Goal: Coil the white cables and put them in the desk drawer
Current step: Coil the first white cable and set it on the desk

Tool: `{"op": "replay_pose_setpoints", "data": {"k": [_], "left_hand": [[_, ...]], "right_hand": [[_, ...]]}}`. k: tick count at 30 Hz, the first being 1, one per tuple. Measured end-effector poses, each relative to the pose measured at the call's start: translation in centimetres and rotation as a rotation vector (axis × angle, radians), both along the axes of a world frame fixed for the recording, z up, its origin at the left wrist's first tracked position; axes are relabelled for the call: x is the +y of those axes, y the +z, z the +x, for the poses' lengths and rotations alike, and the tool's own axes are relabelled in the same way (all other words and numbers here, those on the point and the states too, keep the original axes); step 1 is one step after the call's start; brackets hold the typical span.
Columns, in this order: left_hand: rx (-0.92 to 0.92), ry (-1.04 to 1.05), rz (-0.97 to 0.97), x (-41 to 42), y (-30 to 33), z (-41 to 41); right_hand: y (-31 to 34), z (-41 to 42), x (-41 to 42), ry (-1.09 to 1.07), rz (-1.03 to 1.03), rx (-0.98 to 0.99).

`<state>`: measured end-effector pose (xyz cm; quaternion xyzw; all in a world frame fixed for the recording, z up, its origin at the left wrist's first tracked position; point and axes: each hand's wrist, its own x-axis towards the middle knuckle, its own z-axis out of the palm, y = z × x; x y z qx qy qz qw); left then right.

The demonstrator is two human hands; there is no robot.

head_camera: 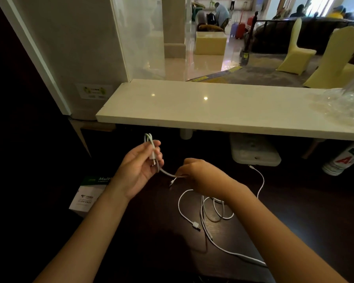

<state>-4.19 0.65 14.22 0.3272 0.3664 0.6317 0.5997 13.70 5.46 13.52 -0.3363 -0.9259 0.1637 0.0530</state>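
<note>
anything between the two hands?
Head view: a short span of white cable runs from the left hand to the right hand.

From my seat the head view splits in two: the hall beyond the glass is bright with daylight, while the dark wooden desk surface [294,201] under the counter sits in deep shade. The pale polished stone counter [192,107] carries two small glare spots from lamps above. I see the thin white cables [204,211] stand out sharply against the dark. Straight edges bow near the frame's borders, and the far hall is soft and slightly washed out.
</note>
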Motion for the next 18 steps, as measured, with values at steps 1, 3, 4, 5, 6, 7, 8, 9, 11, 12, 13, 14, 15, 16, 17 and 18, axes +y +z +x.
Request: {"op": "replay_pose_setpoints", "data": {"k": [1,3,4,5,6,7,8,9,11,12,13,14,15,16,17,18], "left_hand": [[0.103,0.000,-0.038,-0.2,-0.2,0.1],[0.277,-0.006,-0.110,-0.6,-0.5,0.4],[0.324,-0.026,-0.138,-0.8,-0.6,0.5],[0.352,-0.059,-0.154,-1.0,-0.7,0.7],[0.371,-0.100,-0.161,-1.1,-0.7,0.9],[0.398,-0.136,-0.160,-1.2,-0.7,1.1],[0.435,-0.170,-0.157,-1.2,-0.6,1.2],[0.468,-0.201,-0.152,-1.3,-0.5,1.4],[0.509,-0.262,-0.155,-1.4,-0.1,1.6],[0.506,-0.300,-0.162,-1.4,0.1,1.7],[0.470,-0.342,-0.169,-1.4,0.3,1.7],[0.394,-0.392,-0.177,-1.4,0.4,1.7],[0.297,-0.436,-0.187,-1.5,0.6,1.5],[0.190,-0.476,-0.192,-1.6,0.6,1.3],[0.092,-0.518,-0.181,-1.7,0.6,1.1],[0.003,-0.567,-0.164,-1.7,0.6,0.9]], "right_hand": [[0.7,-0.1,-0.4,0.046,0.009,0.015],[2.3,-0.2,-1.0,0.106,0.045,0.063],[3.0,-0.3,-1.2,0.126,0.061,0.085],[3.6,-0.3,-1.4,0.130,0.075,0.102],[4.1,-0.3,-1.5,0.115,0.087,0.114],[4.6,-0.2,-1.5,0.082,0.099,0.116],[4.8,-0.2,-1.4,0.048,0.119,0.116],[5.0,-0.2,-1.3,0.020,0.136,0.113],[5.2,-0.1,-1.0,-0.017,0.165,0.108],[5.1,0.0,-0.8,-0.027,0.175,0.113],[5.1,0.0,-0.6,-0.029,0.167,0.130],[5.0,0.1,-0.3,-0.018,0.135,0.173],[4.9,0.2,0.0,0.005,0.067,0.234],[4.9,0.2,0.4,0.035,-0.028,0.298],[4.9,0.4,0.7,0.059,-0.137,0.351],[4.9,0.5,1.0,0.074,-0.246,0.390]]}}
